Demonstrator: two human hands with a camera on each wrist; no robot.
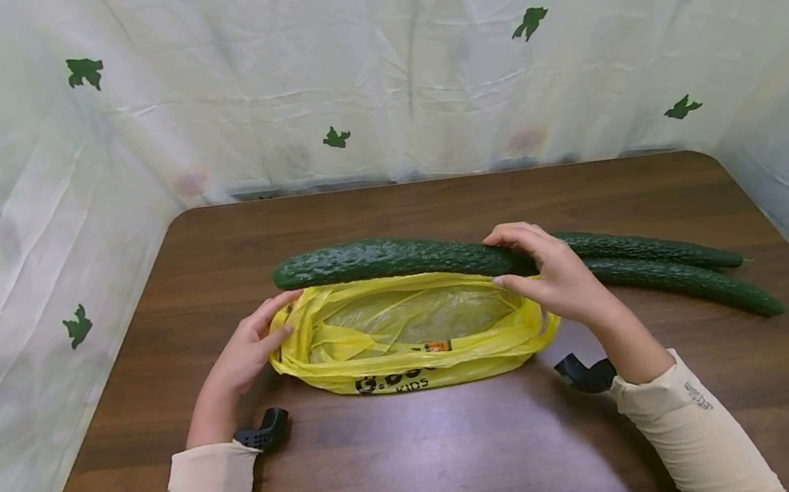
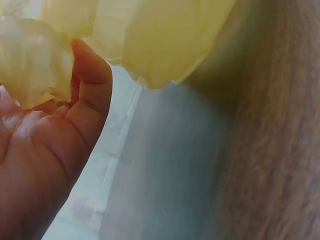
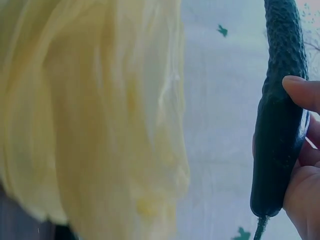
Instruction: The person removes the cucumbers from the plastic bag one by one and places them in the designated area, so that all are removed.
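Observation:
A yellow plastic bag (image 1: 486, 361) with black lettering stands on the table, its mouth spread wide toward the head camera. At its left end my left hand (image 1: 247, 355) holds the rim; in the left wrist view the fingers (image 2: 95, 80) curl at the thin plastic. My right hand (image 1: 557, 273) grips a long dark green cucumber (image 1: 381, 258) near its stem end. That cucumber lies crosswise above the bag's far rim, pointing left. The right wrist view shows the thumb on one side of the cucumber (image 3: 277, 150) and its stem hanging free.
Two more cucumbers, a farther one (image 1: 648, 246) and a nearer one (image 1: 695, 284), lie side by side on the brown wooden table (image 1: 410, 462), right of the bag. Pale curtains (image 1: 249, 73) with green bird-shaped patches enclose the table's back and sides.

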